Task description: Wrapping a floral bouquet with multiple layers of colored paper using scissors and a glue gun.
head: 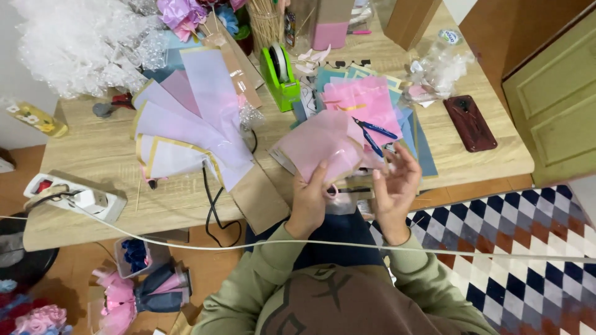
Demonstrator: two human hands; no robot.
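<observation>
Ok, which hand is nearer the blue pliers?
Right. The right hand is open just below the blue pliers, fingertips close to them. The left hand is farther left, holding the pink paper.

Two hands (pixel 308 201), one tape dispenser (pixel 280 75)

A green plastic tape dispenser (pixel 280 73) stands on the pale wooden table (pixel 105 155) — fanned lilac wrapping sheets (pixel 192 118) to its left, a dark red rectangular phone (pixel 470 123) far right.

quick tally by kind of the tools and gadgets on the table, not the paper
tape dispenser, green: 1
pliers, blue-handled: 1
phone, dark red case: 1
power strip, white: 1
Total: 4
The left hand holds pink wrapping paper; the right hand is beside it.
</observation>
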